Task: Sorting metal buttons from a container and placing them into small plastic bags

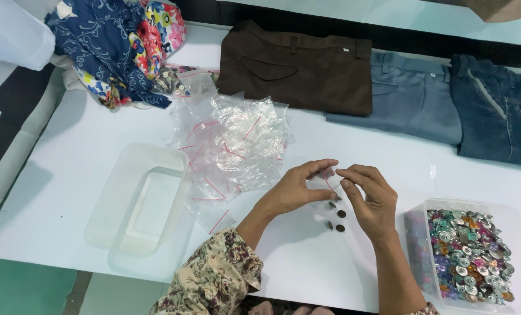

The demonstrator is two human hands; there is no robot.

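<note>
View: I looked down from the head camera at a white table (68, 175), with both hands working low and right of centre.
Left hand (295, 189): its fingers were pinched on the top edge of a small clear bag (329, 192), thumb and forefinger pressed together at the rim.
Right hand (371, 201): its fingertips pinched the same bag's mouth from the other side, so the two hands met.
Buttons in bag (336, 217): I counted about five dark metal buttons hanging in the bag, just below the fingers.
Button tub (467, 254): at the lower right, a clear tub was heaped with silver, teal and pink buttons, so I judged most of them not yet bagged.
Empty bags (231, 143): a loose pile of clear bags with red strips lay at centre, seemingly unfilled.
Empty tray (138, 198): at the lower left, a clear tray held nothing, so I judged no finished bag had been set in it.
Clothes: brown trousers (298, 67), grey trousers (412, 99) and blue jeans (497, 114) lay along the top; patterned fabric (120, 46) sat upper left.
</note>
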